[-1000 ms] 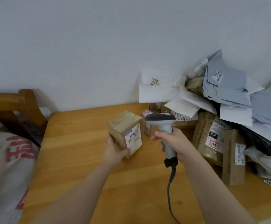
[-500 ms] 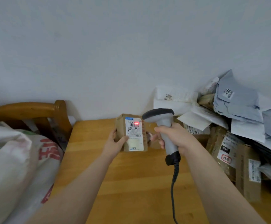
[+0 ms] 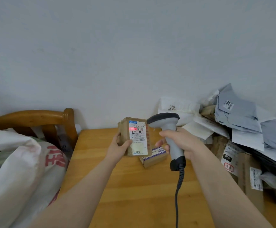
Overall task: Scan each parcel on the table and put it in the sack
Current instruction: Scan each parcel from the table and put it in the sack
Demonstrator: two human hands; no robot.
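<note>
Head view: the left hand [image 3: 119, 147] grips a small cardboard box [image 3: 123, 129] by its lower left corner, thumb across the front and fingers behind. The box is held clear above the table [image 3: 134, 195], long axis upright, with its label [image 3: 138, 137] facing the person.

The right hand [image 3: 182, 142] is wrapped round the handle of a corded scanner [image 3: 167, 127]. The scanner head sits just right of the box top and points left. A red light bar [image 3: 132, 128] falls on the upper barcode, so the scan step looks to be under way.

The sack [image 3: 18, 170] lies well apart to the left, off the table edge, on the left hand's side. That hand is the nearer one for the drop.

A second small box [image 3: 153, 159] lies on the table under the held one. The parcel pile [image 3: 241, 129] is to the right.
</note>
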